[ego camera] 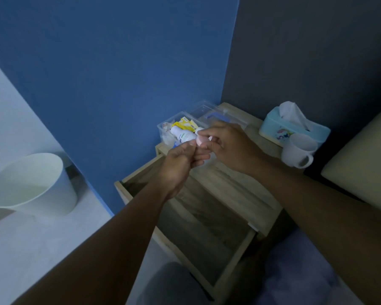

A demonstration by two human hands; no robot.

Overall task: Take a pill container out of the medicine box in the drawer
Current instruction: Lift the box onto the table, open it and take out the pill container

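Fingers of the right hand pinch a small pink pill container, and the left hand grips it from below. Both hold it just in front of the clear medicine box, above the open drawer.

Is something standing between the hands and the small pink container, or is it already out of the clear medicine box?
Nothing visible stands between them. Both hands, left hand and right hand, already hold the pink container by the fingertips, in front of the open medicine box, apparently clear of it.
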